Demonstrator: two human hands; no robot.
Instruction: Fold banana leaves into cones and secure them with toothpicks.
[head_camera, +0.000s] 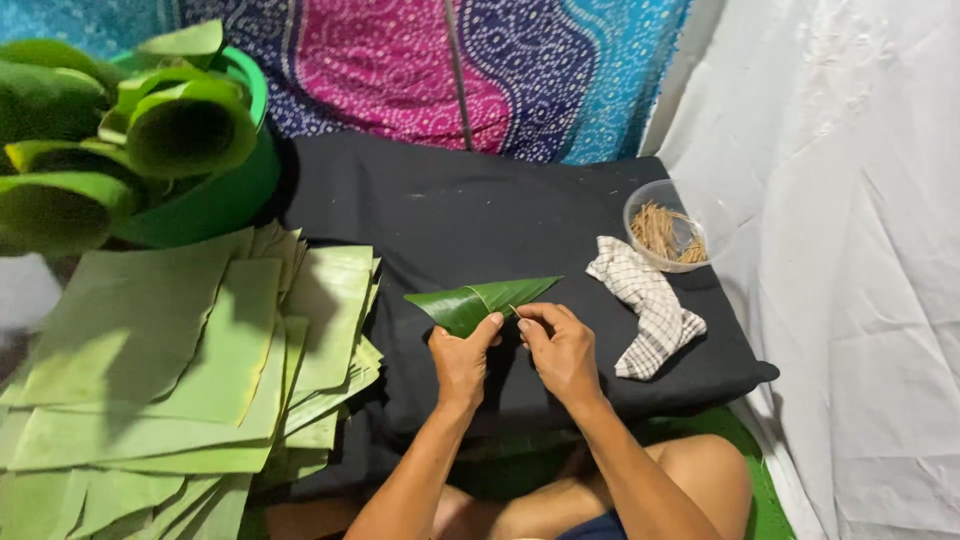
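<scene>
A black cloth (480, 215) covers a low cushion-like surface in front of the seated person, whose bare knees show at the bottom edge. Behind it hangs a patterned fabric (450, 60) in pink, dark blue and turquoise, and a white sheet (850, 250) drapes down the right side.

Over the cloth, the left hand (462, 362) has its grip closed on the wide end of a folded leaf cone (482, 300), dark green and pointing right. The right hand (562, 350) pinches at the cone's fold with thumb and forefinger; a thin sliver seems to sit between them, but it is too small to be sure of.

To the left lies a thick stack of cut leaf sheets (170, 370), pale green, running out of view at the left and bottom edges. Above it a green tub (215, 195) holds rolled leaves (185, 125), partly cut off at the left. On the right stands a clear bowl of thin sticks (672, 228), with a checked cloth (645, 310) crumpled just beside it.
</scene>
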